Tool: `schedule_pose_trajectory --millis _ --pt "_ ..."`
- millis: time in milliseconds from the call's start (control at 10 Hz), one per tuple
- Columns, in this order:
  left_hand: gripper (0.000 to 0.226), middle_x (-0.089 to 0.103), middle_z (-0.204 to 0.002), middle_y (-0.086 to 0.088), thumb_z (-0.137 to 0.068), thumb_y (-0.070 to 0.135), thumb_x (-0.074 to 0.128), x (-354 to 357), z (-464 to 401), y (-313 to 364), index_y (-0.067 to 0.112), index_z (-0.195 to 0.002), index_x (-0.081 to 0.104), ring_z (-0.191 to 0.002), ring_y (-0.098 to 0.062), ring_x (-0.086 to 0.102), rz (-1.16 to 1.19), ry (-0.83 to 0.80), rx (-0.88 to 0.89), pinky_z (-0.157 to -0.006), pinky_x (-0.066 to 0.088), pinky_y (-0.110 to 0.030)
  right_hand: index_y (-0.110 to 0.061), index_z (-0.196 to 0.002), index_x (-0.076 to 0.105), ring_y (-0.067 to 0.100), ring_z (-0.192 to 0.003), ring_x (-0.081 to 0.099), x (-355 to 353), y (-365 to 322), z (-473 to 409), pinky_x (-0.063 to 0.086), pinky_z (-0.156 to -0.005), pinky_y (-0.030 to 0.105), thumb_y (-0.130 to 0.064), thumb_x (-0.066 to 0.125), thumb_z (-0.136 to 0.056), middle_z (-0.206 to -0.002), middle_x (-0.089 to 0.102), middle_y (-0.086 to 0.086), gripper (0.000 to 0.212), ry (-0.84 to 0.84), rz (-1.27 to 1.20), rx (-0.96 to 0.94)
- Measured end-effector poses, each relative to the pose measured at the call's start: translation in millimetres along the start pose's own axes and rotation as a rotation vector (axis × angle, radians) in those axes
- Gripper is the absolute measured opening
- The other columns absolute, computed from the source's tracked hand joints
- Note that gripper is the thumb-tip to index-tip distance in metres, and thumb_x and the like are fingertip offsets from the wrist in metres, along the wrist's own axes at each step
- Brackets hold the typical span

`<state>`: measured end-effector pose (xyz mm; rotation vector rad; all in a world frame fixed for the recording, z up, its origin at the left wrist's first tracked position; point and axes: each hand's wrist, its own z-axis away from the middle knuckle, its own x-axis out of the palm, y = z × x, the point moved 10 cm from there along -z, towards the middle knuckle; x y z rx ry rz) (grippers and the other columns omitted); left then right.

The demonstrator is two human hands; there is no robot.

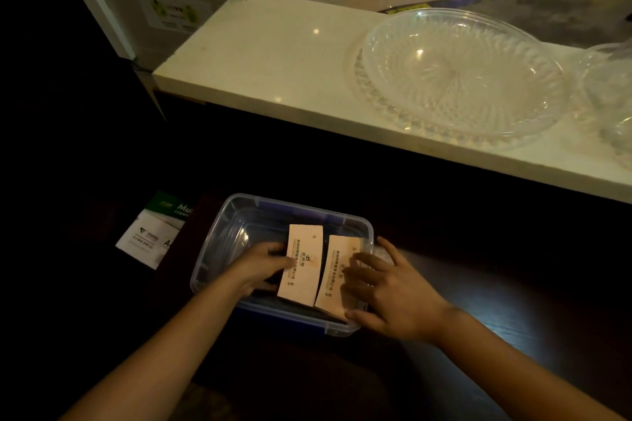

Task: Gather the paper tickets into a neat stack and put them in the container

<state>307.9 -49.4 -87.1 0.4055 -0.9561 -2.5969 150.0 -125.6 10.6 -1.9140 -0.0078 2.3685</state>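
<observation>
A clear plastic container [219,243] with a blue rim sits on a dark table. Inside it lie two piles of pale pink paper tickets side by side. My left hand [263,261] reaches into the container and grips the left edge of the left ticket pile [302,267]. My right hand [390,294] rests with spread fingers on the right ticket pile [337,277], its thumb at the container's near rim. How thick either pile is stays hidden in the dim light.
A white and green leaflet [154,232] lies left of the container. Behind runs a white counter [273,55] holding a large clear glass dish [458,79] and another glass piece [612,85] at the right edge. The dark table [513,301] stretches rightwards.
</observation>
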Motion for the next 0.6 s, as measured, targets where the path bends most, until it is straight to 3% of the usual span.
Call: schedule_pose_trajectory --millis 100,200,300,400,500,600 --pt "0.023 0.064 -0.094 0.006 -0.085 0.016 0.058 2.5 -0.1 1.8 0.023 -0.106 0.057 -0.089 -0.011 0.056 -0.137 0.010 0.020 -0.069 0.044 -0.028 -0.027 -0.116 0.059 0.025 -0.128 0.043 -1.2 -0.2 -0.9 0.006 -0.108 0.055 -0.058 0.024 -0.089 -0.126 0.060 0.001 0.053 0.010 -0.012 -0.004" --pt "0.017 0.065 -0.108 0.002 -0.086 0.015 0.055 5.6 1.6 4.1 0.025 -0.100 0.058 -0.088 -0.010 0.055 -0.232 0.021 0.039 -0.063 0.042 -0.022 -0.027 -0.118 0.057 0.025 -0.129 0.041 -0.6 -0.4 -0.4 0.003 -0.109 0.055 -0.058 0.024 -0.089 -0.128 0.058 0.002 0.054 0.008 -0.025 0.000" --pt "0.019 0.064 -0.115 -0.003 -0.086 0.016 0.055 5.6 3.1 3.8 0.025 -0.103 0.057 -0.092 -0.013 0.057 -0.222 0.028 0.034 -0.069 0.045 -0.025 -0.027 -0.120 0.055 0.025 -0.131 0.038 -0.7 -0.3 0.4 -0.001 -0.109 0.055 -0.059 0.022 -0.089 -0.131 0.056 0.002 0.056 0.016 -0.027 -0.008" --pt "0.040 0.061 -0.122 -0.007 -0.084 0.018 0.059 1.8 7.3 1.6 0.021 -0.124 0.050 -0.111 -0.022 0.055 -0.159 0.043 0.022 -0.088 0.045 -0.039 -0.028 -0.124 0.051 0.024 -0.135 0.031 -1.2 -0.8 -0.2 -0.009 -0.109 0.054 -0.059 0.020 -0.089 -0.136 0.051 0.002 0.057 0.017 -0.036 -0.016" --pt "0.061 0.057 -0.125 -0.006 -0.081 0.021 0.064 -11.7 15.0 8.8 0.023 -0.136 0.037 -0.113 -0.022 0.053 -0.102 0.076 0.085 -0.081 0.047 -0.034 -0.027 -0.126 0.050 0.025 -0.135 0.032 -6.8 -0.7 1.9 -0.008 -0.108 0.058 -0.057 0.021 -0.089 -0.137 0.051 0.003 0.056 0.051 -0.067 -0.011" --pt "0.061 0.057 -0.114 0.002 -0.080 0.024 0.066 -30.3 28.4 24.5 0.027 -0.135 0.039 -0.106 -0.018 0.056 -0.098 0.117 0.188 -0.075 0.047 -0.028 -0.027 -0.120 0.055 0.023 -0.128 0.043 -22.7 -0.6 -1.8 0.006 -0.109 0.058 -0.054 0.028 -0.090 -0.126 0.060 0.000 0.049 0.125 -0.013 0.001"
